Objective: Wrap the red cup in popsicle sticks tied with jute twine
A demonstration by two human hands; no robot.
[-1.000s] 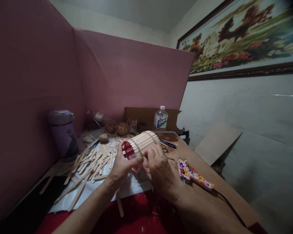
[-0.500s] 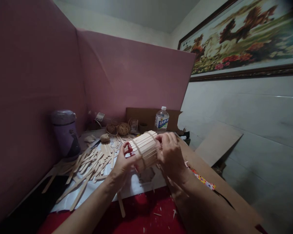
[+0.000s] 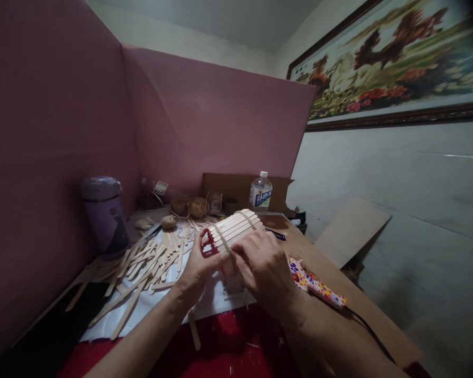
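A cylinder covered in craft sticks (image 3: 236, 228) is held tilted above the table, with two bands of twine (image 3: 222, 239) around it and a red inside or edge showing at its left end. My left hand (image 3: 203, 262) grips that left end, thumb along the near side and fingers behind. My right hand (image 3: 262, 265) lies over the near side, its thumb and fingertips closed together at the left twine band. The right hand covers the cylinder's lower right part. Beside the right wrist lies a flower-patterned glue gun (image 3: 319, 289) with a black cord.
Loose craft sticks (image 3: 153, 268) are scattered on the white sheet at left. Twine balls (image 3: 199, 207), a clear bottle (image 3: 260, 191) and a purple flask (image 3: 106, 218) stand farther back. A dark blue pen-like tool (image 3: 276, 234) lies on the brown board (image 3: 362, 325) at right.
My right hand has moved left and down, from the cylinder's right end to its left twine band. The right end and glue gun are now more exposed. My left hand keeps its hold.
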